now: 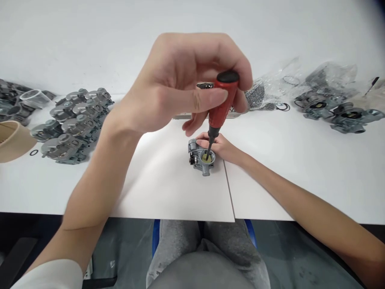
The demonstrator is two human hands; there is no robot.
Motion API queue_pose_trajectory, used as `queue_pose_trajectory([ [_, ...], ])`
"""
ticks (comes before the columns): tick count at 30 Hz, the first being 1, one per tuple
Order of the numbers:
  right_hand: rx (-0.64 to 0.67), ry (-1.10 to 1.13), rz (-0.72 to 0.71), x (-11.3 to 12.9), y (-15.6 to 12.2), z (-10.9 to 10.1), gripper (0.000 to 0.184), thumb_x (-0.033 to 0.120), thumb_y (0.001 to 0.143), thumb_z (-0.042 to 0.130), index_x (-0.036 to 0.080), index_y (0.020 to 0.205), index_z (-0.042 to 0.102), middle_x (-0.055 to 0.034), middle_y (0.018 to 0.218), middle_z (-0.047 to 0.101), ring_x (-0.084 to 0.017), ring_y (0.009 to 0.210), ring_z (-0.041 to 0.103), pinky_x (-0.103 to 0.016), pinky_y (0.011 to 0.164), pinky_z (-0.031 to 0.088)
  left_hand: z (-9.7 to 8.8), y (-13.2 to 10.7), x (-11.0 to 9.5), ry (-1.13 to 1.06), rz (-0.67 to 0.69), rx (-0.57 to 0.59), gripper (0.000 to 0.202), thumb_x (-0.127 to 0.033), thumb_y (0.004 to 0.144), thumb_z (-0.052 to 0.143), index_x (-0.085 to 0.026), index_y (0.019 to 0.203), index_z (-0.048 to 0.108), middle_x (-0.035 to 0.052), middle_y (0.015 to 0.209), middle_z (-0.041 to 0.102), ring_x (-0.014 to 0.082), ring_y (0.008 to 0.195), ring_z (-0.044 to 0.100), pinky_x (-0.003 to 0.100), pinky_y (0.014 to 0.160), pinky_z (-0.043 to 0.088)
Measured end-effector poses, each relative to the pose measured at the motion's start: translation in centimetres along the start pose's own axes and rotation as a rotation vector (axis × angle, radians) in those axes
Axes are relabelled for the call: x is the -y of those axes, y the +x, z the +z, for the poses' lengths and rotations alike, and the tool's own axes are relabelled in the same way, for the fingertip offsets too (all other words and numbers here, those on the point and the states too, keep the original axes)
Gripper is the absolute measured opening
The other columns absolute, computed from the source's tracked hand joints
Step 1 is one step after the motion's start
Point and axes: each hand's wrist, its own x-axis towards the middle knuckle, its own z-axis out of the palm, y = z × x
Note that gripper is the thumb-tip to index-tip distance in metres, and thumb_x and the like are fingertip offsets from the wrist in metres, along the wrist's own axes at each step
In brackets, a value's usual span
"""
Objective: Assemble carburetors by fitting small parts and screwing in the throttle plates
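My left hand (183,84) is raised over the white table, its fingers wrapped round the red handle of a screwdriver (222,100) with a black cap. The screwdriver stands nearly upright, its tip down inside the round opening of a small grey carburetor (201,158) on the table. My right hand (221,146) reaches in from the right and grips the carburetor's far right side, holding it in place. A yellowish part shows inside the opening.
A pile of several grey carburetors (72,124) lies at the left, with a beige object (13,140) and a small black O-ring (34,152) beside it. More carburetors (339,110) and clear plastic bags (270,90) sit at the back right. A table seam (228,188) runs toward me.
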Motion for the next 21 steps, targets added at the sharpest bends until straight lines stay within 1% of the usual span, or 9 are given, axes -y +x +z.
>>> queue_pose_trajectory([
  [2, 0.004, 0.000, -0.002, 0.0, 0.0, -0.1, 0.029, 0.041, 0.086, 0.063, 0.013, 0.093, 0.066, -0.0046, 0.088, 0.063, -0.014, 0.081, 0.056, -0.028, 0.075, 0.044, -0.1, 0.1, -0.1, 0.012, -0.008, 0.037, 0.021, -0.012, 0.091, 0.057, -0.001, 0.108, 0.062, 0.0130, 0.091, 0.068, 0.0170, 0.072, 0.069, 0.023, 0.044, 0.054],
  [5, 0.003, -0.003, 0.004, 0.2, 0.0, -0.1, 0.029, 0.041, 0.086, 0.063, 0.013, 0.091, 0.065, -0.0043, 0.087, 0.063, -0.014, 0.081, 0.055, -0.029, 0.075, 0.044, 0.2, 0.4, 0.6, 0.059, 0.064, 0.049, 0.018, -0.012, 0.088, 0.061, -0.003, 0.103, 0.063, 0.0056, 0.085, 0.062, 0.0121, 0.070, 0.068, 0.017, 0.045, 0.052],
  [7, 0.005, -0.014, -0.001, 0.2, 0.0, -0.1, 0.029, 0.041, 0.086, 0.063, 0.013, 0.091, 0.066, -0.0045, 0.087, 0.063, -0.014, 0.079, 0.056, -0.029, 0.074, 0.045, 0.6, 0.4, 1.1, 0.061, 0.108, -0.056, 0.021, -0.013, 0.082, 0.069, -0.001, 0.098, 0.063, 0.0018, 0.080, 0.062, 0.0066, 0.062, 0.064, 0.012, 0.043, 0.048],
  [9, -0.002, -0.027, -0.016, 0.1, 0.0, -0.1, 0.029, 0.042, 0.086, 0.063, 0.013, 0.091, 0.066, -0.0043, 0.086, 0.064, -0.014, 0.079, 0.055, -0.028, 0.073, 0.045, 0.8, 0.3, 1.1, 0.018, 0.117, -0.152, 0.025, -0.010, 0.075, 0.075, 0.000, 0.095, 0.063, -0.0007, 0.072, 0.062, 0.0043, 0.056, 0.061, 0.010, 0.040, 0.043],
  [11, -0.010, -0.020, -0.026, -0.2, 0.0, -0.1, 0.029, 0.042, 0.087, 0.063, 0.013, 0.090, 0.066, -0.0044, 0.086, 0.064, -0.014, 0.079, 0.056, -0.028, 0.073, 0.045, 0.6, 0.1, 0.5, 0.024, 0.073, -0.140, 0.026, -0.012, 0.076, 0.075, 0.001, 0.096, 0.064, 0.0015, 0.075, 0.066, 0.0066, 0.058, 0.063, 0.010, 0.038, 0.041],
  [13, -0.004, 0.004, -0.026, -0.3, 0.0, -0.1, 0.030, 0.043, 0.088, 0.063, 0.013, 0.093, 0.067, -0.0051, 0.088, 0.065, -0.015, 0.080, 0.057, -0.028, 0.074, 0.045, 0.1, -0.2, -0.3, 0.093, 0.038, -0.048, 0.024, -0.019, 0.085, 0.068, 0.001, 0.099, 0.066, 0.0063, 0.084, 0.071, 0.0119, 0.068, 0.069, 0.013, 0.040, 0.043],
  [15, 0.006, 0.019, -0.024, -0.3, 0.0, -0.1, 0.032, 0.043, 0.088, 0.063, 0.013, 0.096, 0.067, -0.0059, 0.090, 0.067, -0.015, 0.082, 0.059, -0.028, 0.074, 0.045, -0.4, -0.3, -0.9, 0.156, 0.054, 0.015, 0.023, -0.019, 0.090, 0.061, 0.000, 0.102, 0.067, 0.0093, 0.092, 0.073, 0.0159, 0.076, 0.071, 0.016, 0.044, 0.048],
  [18, 0.011, 0.017, -0.028, -0.3, -0.1, 0.0, 0.030, 0.041, 0.088, 0.063, 0.013, 0.096, 0.068, -0.0055, 0.091, 0.067, -0.014, 0.081, 0.058, -0.028, 0.075, 0.045, -0.5, -0.3, -0.7, 0.135, 0.047, 0.011, 0.017, -0.008, 0.088, 0.060, -0.001, 0.101, 0.067, 0.0085, 0.092, 0.071, 0.0144, 0.075, 0.071, 0.017, 0.047, 0.053],
  [21, 0.020, 0.017, -0.023, -0.4, 0.0, 0.2, 0.030, 0.042, 0.088, 0.062, 0.013, 0.094, 0.066, -0.0047, 0.089, 0.066, -0.014, 0.079, 0.058, -0.028, 0.075, 0.044, 0.0, 0.1, 0.4, 0.049, 0.060, -0.062, 0.018, -0.008, 0.083, 0.068, 0.001, 0.098, 0.065, 0.0042, 0.082, 0.066, 0.0088, 0.064, 0.068, 0.013, 0.044, 0.050],
])
